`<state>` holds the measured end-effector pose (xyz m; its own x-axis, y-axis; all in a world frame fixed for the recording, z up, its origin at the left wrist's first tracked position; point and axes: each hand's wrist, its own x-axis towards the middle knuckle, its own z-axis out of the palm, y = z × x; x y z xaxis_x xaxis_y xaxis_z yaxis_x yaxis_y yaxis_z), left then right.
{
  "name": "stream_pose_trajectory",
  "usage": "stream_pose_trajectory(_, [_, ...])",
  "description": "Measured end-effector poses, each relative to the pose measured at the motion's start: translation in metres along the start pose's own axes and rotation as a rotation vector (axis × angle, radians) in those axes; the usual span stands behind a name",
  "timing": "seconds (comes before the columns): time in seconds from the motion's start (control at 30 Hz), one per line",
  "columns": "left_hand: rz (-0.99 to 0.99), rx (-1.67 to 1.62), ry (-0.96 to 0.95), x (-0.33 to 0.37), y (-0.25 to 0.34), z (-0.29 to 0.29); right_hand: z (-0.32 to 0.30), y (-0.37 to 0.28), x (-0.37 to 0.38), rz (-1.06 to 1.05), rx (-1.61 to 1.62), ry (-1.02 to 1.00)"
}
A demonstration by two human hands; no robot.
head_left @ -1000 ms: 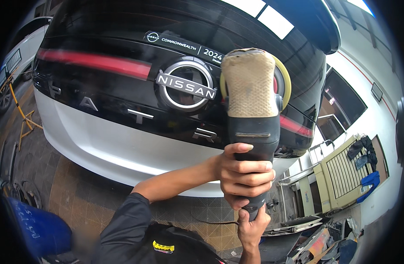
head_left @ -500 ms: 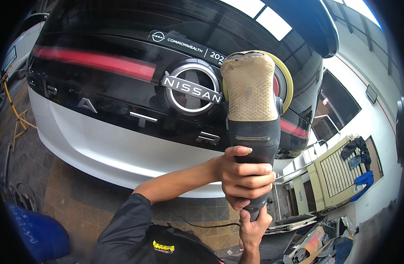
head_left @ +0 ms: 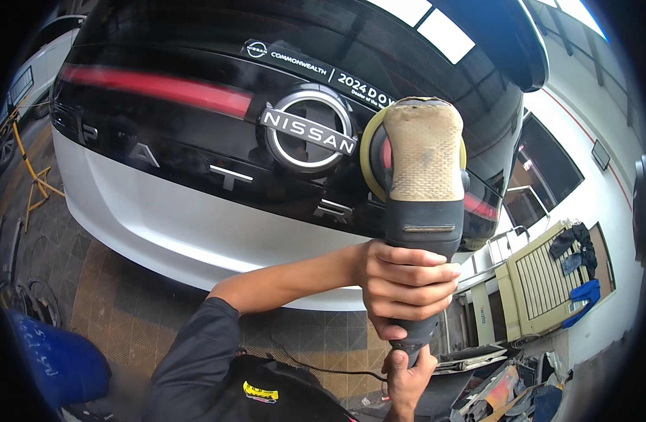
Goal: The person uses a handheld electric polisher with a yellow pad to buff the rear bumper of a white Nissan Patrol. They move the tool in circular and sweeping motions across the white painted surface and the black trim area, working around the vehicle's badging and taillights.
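Note:
A polisher (head_left: 424, 228), black with a worn tan cover (head_left: 425, 151) over its head, is held upright in front of a car's rear. My left hand (head_left: 411, 288) is closed around its black body, fingers wrapped across it. Below, my right hand (head_left: 409, 371) grips the lower end, thumb up, where a black cord (head_left: 337, 363) runs off to the left. The yellow pad (head_left: 371, 151) shows mostly at the left of the head and lies against or close to the glossy black tailgate panel (head_left: 196, 144); contact is hidden behind the tool.
A round chrome emblem (head_left: 310, 131) and raised silver letters (head_left: 231, 177) sit left of the pad. The white bumper (head_left: 196, 243) is below. A blue drum (head_left: 56, 369) stands lower left, a yellow stand (head_left: 36, 179) farther back. Scrap parts (head_left: 506, 387) and a beige cabinet (head_left: 548, 288) are at right.
The polisher and both hands have moved right and slightly down, away from the emblem. The head has turned, so the pad now shows at its left instead of mainly its right.

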<state>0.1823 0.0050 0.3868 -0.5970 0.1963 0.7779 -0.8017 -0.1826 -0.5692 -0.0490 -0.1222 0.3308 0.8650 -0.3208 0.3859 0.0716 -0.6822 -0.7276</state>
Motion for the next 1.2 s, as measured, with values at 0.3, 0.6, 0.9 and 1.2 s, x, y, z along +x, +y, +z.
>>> stream_pose_trajectory(0.3, [-0.184, -0.074, -0.052, 0.026, 0.026, 0.033, -0.072, -0.02, -0.017, 0.176, -0.02, -0.143])
stream_pose_trajectory(0.6, [-0.349, 0.058, -0.087, 0.052, 0.05, 0.028, -0.119, -0.073, -0.005, 0.278, 0.096, -0.315])
stream_pose_trajectory(0.9, [-0.376, 0.151, 0.024, 0.061, 0.03, 0.034, -0.132, -0.103, 0.019, 0.191, -0.116, -0.333])
stream_pose_trajectory(1.2, [-0.424, 0.191, 0.029, 0.071, 0.041, 0.032, -0.138, -0.126, 0.019, 0.206, -0.093, -0.382])
